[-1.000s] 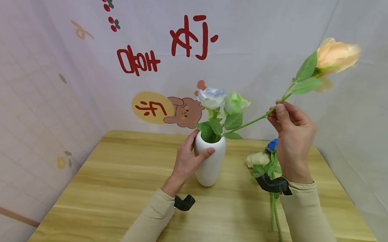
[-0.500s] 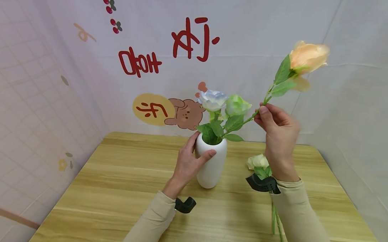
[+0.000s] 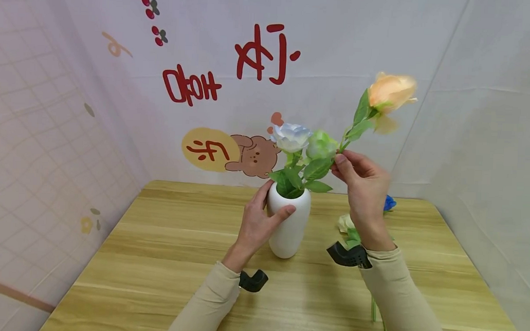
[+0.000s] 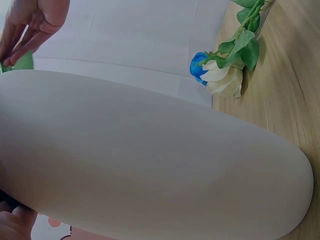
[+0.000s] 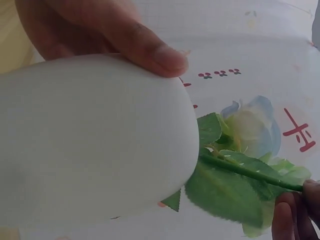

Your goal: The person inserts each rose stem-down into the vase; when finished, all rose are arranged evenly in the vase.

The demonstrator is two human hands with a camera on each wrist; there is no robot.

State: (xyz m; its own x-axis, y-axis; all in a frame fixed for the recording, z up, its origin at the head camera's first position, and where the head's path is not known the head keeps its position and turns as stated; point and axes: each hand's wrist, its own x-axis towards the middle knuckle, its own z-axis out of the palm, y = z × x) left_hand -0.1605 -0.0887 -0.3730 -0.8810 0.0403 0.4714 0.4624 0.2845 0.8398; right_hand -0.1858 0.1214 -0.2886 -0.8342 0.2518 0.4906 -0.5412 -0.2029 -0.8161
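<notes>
My left hand [image 3: 259, 226] grips the white vase [image 3: 290, 225] near its rim, fingers and thumb wrapped about its side. To the right, my right hand [image 3: 368, 193] pinches the green stem of a peach artificial rose [image 3: 392, 93]. The stem [image 5: 250, 172] slants down into the vase mouth in the right wrist view. A pale blue-white rose [image 3: 291, 137] and a green rose [image 3: 321, 145] stand in the vase with leaves around the rim. The stem's lower end is hidden inside the vase.
On the wooden table [image 3: 165, 259], a cream rose [image 4: 225, 80] and a blue rose [image 4: 198, 67] lie right of the vase, partly hidden by the right arm in the head view. A white printed cloth [image 3: 339, 36] hangs behind.
My right hand has moved left and slightly down toward the vase, and the peach rose has come lower, its stem sliding further in. The left hand and vase stay in place.
</notes>
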